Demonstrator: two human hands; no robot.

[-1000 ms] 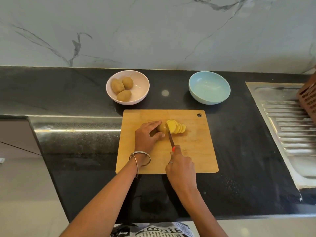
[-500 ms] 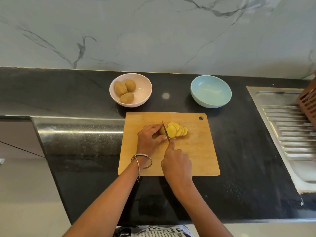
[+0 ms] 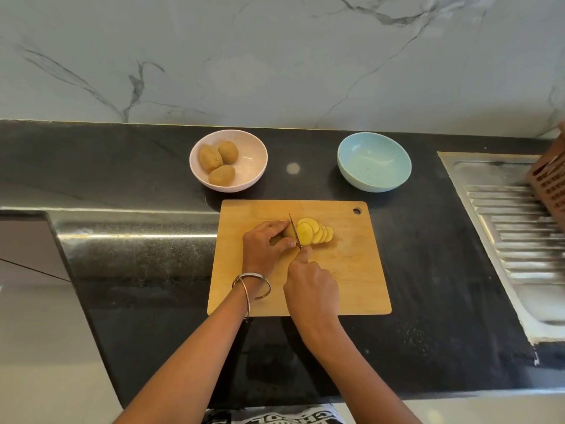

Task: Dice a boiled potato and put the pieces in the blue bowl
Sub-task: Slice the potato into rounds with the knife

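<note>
Head view: my left fingers (image 3: 286, 243) curl over the potato (image 3: 289, 233) stub; right fingers (image 3: 304, 255) grip the knife (image 3: 295, 231) just right, blade crossing its long axis beside fallen slices (image 3: 318, 232).

The scene is seen from a single head-worn, wide-angle camera, aimed forward and steeply down from close above the counter (image 3: 428, 270). The right hand's grip (image 3: 312, 286) is framed near centre, with the marble wall (image 3: 275, 56) filling the frame's upper third beyond it.
</note>
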